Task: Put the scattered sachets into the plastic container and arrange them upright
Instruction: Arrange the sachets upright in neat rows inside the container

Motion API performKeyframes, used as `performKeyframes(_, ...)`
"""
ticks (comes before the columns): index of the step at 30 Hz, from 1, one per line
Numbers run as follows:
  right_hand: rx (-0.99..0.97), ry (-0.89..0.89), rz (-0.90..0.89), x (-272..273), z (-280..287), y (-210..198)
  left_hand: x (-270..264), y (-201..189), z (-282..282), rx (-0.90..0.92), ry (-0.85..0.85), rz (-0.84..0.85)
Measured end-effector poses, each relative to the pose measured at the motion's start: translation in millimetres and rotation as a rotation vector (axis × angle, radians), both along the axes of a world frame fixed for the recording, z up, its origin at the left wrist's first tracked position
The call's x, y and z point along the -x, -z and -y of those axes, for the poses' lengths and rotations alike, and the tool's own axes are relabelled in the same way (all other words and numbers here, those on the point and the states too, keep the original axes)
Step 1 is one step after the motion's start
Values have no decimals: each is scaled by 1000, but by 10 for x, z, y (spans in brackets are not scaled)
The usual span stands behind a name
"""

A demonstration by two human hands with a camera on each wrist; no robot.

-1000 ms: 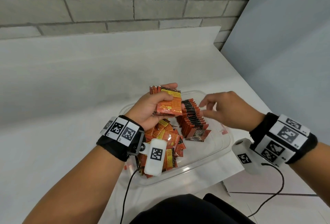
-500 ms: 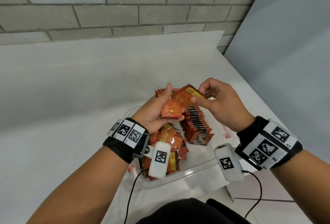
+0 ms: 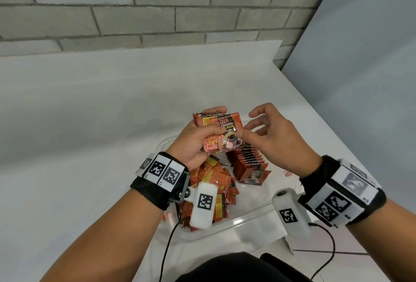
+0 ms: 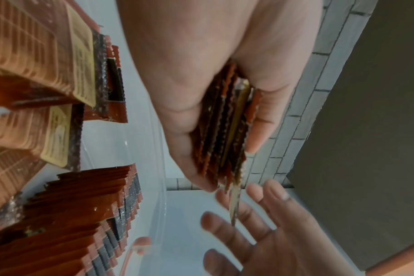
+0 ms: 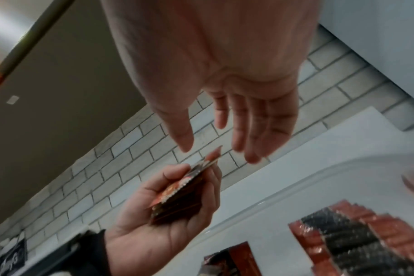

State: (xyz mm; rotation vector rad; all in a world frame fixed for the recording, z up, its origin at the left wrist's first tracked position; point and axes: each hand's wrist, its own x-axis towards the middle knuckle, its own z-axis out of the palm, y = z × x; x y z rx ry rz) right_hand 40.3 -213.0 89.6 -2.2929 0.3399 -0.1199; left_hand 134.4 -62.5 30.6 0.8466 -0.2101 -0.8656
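My left hand point(image 3: 212, 122) grips a stack of red-orange sachets point(image 3: 221, 133) above the clear plastic container point(image 3: 227, 234). The front sachet shows a black coffee print. My right hand point(image 3: 248, 124) hovers just right of the stack with fingers spread and holds nothing; its thumb tip is at the sachet's edge. The left wrist view shows the stack point(image 4: 225, 130) edge-on between thumb and fingers. In the right wrist view the right hand point(image 5: 208, 142) is above the held stack point(image 5: 182, 196). Inside the container a row of upright sachets point(image 3: 249, 162) stands beside a loose pile point(image 3: 213, 182).
The container sits on a white counter point(image 3: 90, 124) near its front right corner. A grey brick wall point(image 3: 157, 11) runs behind, and a plain panel point(image 3: 360, 79) closes the right side. Wrist camera cables point(image 3: 166, 248) hang below both arms.
Half a second ago my right hand pinched a sachet at the top of the stack. It has let go and spread its fingers; that sachet now lies face-out on the stack.
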Motion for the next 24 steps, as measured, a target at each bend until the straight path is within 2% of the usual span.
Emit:
performKeyframes(2, -65, 1, -51, 5, -17, 10, 6, -13, 1, -5, 5, 18)
performKeyframes(6, 19, -87, 49, -23, -20, 6, 29, -11, 17, -61, 39, 66)
performKeyframes(8, -9, -113, 47, -38, 3, -19, 31, -4, 20, -66, 54, 72)
performKeyframes(13, 9, -230, -142, 52, 194, -143, -17, -8, -1, -40, 6, 21)
performKeyframes(16, 128, -275, -251, 167, 330, -149, -27, -18, -7, -85, -27, 17)
performKeyframes(20, 423, -361, -459, 257, 380, 14, -20, -22, -12, -94, -18, 27)
performKeyframes(24, 596, -388, -550, 231, 336, 124, -18, -21, -15, -110, -15, 36)
